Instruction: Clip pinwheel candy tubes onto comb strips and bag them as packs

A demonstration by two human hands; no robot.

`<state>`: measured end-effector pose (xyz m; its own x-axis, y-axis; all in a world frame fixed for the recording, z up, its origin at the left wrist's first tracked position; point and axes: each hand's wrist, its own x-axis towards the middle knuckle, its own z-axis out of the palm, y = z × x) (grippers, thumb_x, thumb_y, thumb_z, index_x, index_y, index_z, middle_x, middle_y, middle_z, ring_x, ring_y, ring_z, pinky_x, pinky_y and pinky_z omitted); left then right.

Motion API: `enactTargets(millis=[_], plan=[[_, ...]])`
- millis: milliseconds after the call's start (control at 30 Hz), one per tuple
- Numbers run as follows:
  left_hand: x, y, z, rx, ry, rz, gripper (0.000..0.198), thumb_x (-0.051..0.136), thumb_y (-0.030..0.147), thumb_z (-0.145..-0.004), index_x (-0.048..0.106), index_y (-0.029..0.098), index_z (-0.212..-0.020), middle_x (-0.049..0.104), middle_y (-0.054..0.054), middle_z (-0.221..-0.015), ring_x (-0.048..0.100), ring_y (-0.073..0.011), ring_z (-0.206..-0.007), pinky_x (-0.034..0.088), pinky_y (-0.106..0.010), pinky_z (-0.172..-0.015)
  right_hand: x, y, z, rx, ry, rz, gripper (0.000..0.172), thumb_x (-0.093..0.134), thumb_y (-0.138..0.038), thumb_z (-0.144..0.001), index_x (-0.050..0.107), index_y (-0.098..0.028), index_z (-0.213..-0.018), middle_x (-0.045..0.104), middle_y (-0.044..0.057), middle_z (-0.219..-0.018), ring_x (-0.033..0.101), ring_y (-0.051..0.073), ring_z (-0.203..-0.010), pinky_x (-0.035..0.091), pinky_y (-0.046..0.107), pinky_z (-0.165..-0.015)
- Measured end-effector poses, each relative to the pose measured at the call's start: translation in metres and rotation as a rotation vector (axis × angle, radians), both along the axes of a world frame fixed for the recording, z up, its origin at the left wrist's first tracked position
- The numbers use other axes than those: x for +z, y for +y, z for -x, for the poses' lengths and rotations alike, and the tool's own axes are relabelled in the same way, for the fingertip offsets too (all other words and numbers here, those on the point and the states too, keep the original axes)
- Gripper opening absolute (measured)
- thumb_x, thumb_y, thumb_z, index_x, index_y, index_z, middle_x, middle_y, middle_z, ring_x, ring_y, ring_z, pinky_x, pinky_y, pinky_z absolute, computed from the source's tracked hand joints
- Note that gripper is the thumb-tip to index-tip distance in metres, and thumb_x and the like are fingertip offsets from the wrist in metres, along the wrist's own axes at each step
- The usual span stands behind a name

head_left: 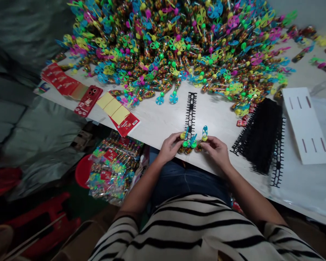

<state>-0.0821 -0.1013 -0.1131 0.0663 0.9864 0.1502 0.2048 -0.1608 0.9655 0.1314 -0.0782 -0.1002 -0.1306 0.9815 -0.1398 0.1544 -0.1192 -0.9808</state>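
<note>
My left hand [170, 146] and my right hand [216, 150] meet at the near edge of the white table [157, 125]. Between them lies the near end of a black plastic clip strip [190, 110], with several candy-filled pinwheel toys [189, 142] set on it. The left fingers pinch a toy with a yellow cap. The right fingers pinch a toy topped by a blue pinwheel [204, 132]. Both hands are closed on these toys.
A huge heap of colourful pinwheel candy toys [176, 40] covers the far table. A stack of black clip strips [262, 136] and a white slotted card [305, 125] lie right. Red and yellow header cards [116, 112] lie left. Bagged finished toys [112, 168] sit below.
</note>
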Motion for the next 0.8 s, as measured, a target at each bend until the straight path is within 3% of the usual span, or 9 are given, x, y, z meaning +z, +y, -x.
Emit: enactTargets(millis=[167,333,533,667,800], plan=[[0.003,0.000,-0.001,-0.082,0.040,-0.030,0.036,0.052,0.028,-0.091,0.062,0.020,-0.125,0.066,-0.010,-0.122,0.060,-0.0202,-0.112,0.047,-0.035,-0.099,-0.001,-0.002,0.009,0.132,-0.018,-0.059,0.026,0.066,-0.038,-0.079,0.067,-0.020,-0.098,0.070,0.002,-0.077,0.063,0.014,-0.065,0.054,0.029,-0.066],[0.000,-0.001,-0.001,-0.082,0.019,-0.024,0.035,0.052,0.027,-0.091,0.064,0.021,-0.124,0.067,-0.009,-0.121,0.061,-0.0196,-0.112,0.048,-0.035,-0.098,0.000,0.004,0.019,0.086,0.066,0.009,0.024,0.076,-0.040,-0.069,0.068,-0.019,-0.079,0.069,0.002,-0.075,0.063,0.014,-0.064,0.053,0.028,-0.063],[-0.007,0.009,-0.001,-0.010,-0.049,0.031,0.034,0.054,0.036,-0.089,0.069,0.020,-0.116,0.069,-0.008,-0.115,0.064,-0.0210,-0.108,0.050,-0.033,-0.096,0.010,0.025,0.027,0.174,0.202,0.092,0.027,0.081,-0.040,-0.060,0.069,-0.020,-0.072,0.071,0.003,-0.077,0.065,0.016,-0.067,0.055,0.030,-0.066],[-0.011,0.008,-0.005,0.097,-0.072,0.081,0.036,0.060,0.038,-0.086,0.069,0.019,-0.115,0.070,-0.008,-0.112,0.065,-0.0216,-0.105,0.051,-0.033,-0.094,0.016,0.033,0.028,0.242,0.174,0.060,0.026,0.076,-0.041,-0.067,0.071,-0.021,-0.082,0.073,0.004,-0.087,0.067,0.018,-0.078,0.056,0.033,-0.075],[-0.011,0.009,-0.009,0.174,-0.057,0.061,0.035,0.058,0.038,-0.087,0.068,0.020,-0.115,0.069,-0.008,-0.113,0.063,-0.0212,-0.108,0.050,-0.034,-0.098,0.015,0.032,0.030,0.199,0.083,0.023,0.021,0.068,-0.043,-0.073,0.068,-0.025,-0.084,0.073,0.002,-0.087,0.067,0.020,-0.080,0.056,0.036,-0.078]])
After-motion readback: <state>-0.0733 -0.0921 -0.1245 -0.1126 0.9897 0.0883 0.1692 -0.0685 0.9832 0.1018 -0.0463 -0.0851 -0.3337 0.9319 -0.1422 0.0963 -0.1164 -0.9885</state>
